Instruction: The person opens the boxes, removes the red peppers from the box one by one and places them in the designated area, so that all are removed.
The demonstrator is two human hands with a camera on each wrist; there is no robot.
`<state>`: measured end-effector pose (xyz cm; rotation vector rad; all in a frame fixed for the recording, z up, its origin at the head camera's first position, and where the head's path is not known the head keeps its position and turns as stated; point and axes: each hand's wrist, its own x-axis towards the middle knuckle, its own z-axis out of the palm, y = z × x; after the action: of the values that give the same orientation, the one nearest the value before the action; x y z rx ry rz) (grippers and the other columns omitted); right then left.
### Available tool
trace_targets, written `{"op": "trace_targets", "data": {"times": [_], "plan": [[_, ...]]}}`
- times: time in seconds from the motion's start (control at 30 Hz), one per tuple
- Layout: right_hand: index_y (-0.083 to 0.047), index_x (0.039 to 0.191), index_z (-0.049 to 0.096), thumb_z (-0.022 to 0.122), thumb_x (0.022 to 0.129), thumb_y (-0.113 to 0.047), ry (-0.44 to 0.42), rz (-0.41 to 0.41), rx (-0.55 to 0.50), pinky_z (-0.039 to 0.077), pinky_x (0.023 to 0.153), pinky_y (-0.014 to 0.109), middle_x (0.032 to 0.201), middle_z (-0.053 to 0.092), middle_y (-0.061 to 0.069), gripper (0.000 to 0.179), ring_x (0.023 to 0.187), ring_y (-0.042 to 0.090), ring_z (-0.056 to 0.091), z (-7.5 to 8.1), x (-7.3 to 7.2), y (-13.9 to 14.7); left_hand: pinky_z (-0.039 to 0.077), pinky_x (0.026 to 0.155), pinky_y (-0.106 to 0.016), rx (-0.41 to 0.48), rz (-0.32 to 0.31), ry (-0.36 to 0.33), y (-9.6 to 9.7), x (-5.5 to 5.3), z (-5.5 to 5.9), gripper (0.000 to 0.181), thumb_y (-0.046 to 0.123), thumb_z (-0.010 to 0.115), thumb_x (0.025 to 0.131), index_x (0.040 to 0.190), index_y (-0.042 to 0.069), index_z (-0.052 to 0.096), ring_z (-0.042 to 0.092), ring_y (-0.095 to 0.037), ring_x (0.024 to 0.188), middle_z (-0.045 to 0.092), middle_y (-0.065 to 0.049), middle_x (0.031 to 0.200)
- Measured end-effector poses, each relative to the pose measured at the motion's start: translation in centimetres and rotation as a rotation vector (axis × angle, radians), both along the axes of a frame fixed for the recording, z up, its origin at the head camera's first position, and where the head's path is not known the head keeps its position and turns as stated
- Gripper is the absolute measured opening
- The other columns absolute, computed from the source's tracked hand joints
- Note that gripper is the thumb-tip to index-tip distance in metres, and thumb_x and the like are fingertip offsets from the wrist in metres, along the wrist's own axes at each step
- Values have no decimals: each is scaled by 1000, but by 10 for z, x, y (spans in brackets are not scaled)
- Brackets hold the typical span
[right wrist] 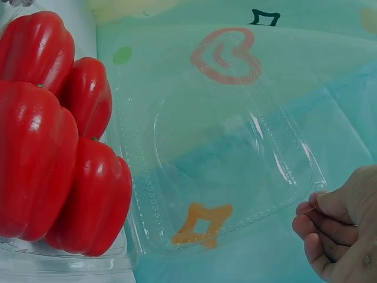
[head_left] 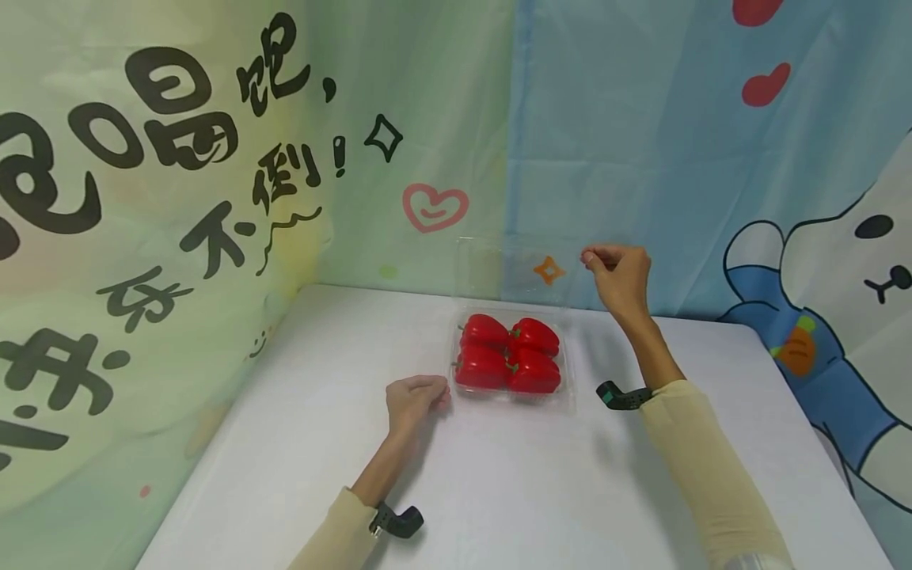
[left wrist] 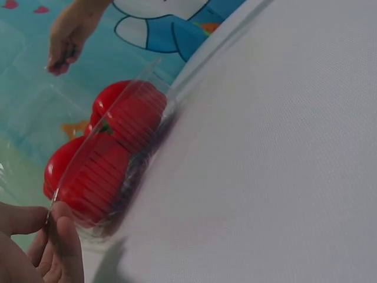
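A clear plastic clamshell box (head_left: 570, 396) sits on the white table with its hinged lid (head_left: 492, 273) raised upright at the back. Inside lie several red bell peppers (head_left: 536, 372) with green stems, packed in two rows. My left hand (head_left: 416, 404) is at the box's left side, and in the left wrist view its thumb and fingers pinch the clear rim (left wrist: 82, 144). Up at the lid's right corner, my right hand (head_left: 621, 279) pinches the thin plastic edge between thumb and forefinger, as the right wrist view also shows.
The white table (head_left: 306, 443) reaches back to a printed cloth backdrop (head_left: 413, 95) with dark lettering, hearts and a cartoon animal (head_left: 862, 317). Each forearm wears a black wrist camera, the left one (head_left: 400, 521) near the table's front.
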<state>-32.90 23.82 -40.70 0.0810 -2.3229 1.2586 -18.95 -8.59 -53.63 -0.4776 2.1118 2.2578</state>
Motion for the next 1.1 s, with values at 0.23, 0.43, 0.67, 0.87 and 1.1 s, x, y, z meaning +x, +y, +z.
{"op": "trace_targets", "data": {"times": [0.23, 0.43, 0.67, 0.87, 1.1], "plan": [[3, 119, 81, 66, 111, -19, -8, 11, 1, 49, 79, 5, 113, 81, 26, 29, 83, -9, 60, -2, 0, 0, 69, 78, -28, 13, -34, 14, -5, -1, -4, 19, 3, 75, 99, 111, -11, 78, 81, -18, 80, 82, -27, 100], [4, 120, 81, 65, 111, -20, -18, 22, -6, 49, 79, 6, 113, 81, 26, 30, 83, -9, 60, -1, -1, -3, 69, 80, -28, 22, -51, -12, -9, 1, -5, 21, 4, 75, 99, 112, -12, 77, 80, -16, 80, 83, -26, 100], [5, 117, 81, 66, 110, -17, -20, 19, -21, 49, 78, 7, 111, 80, 28, 28, 81, -10, 60, -3, -4, -5, 69, 86, -31, -7, -85, -59, -14, 12, -3, 24, 11, 77, 99, 115, -7, 79, 81, -16, 84, 83, -22, 102], [4, 120, 80, 64, 111, -19, -52, 24, -49, 50, 82, 6, 114, 80, 28, 30, 83, -8, 62, -8, -6, -4, 69, 86, -30, -10, -120, -71, -21, 20, -3, 27, 13, 78, 99, 116, -7, 78, 81, -15, 86, 84, -20, 103], [4, 121, 80, 66, 110, -19, -92, 14, -78, 51, 84, 7, 115, 80, 27, 29, 83, -5, 63, -20, -7, -2, 68, 85, -27, -20, -149, -94, -31, 29, -5, 28, 17, 78, 99, 116, -6, 79, 82, -17, 89, 84, -18, 104]]}}
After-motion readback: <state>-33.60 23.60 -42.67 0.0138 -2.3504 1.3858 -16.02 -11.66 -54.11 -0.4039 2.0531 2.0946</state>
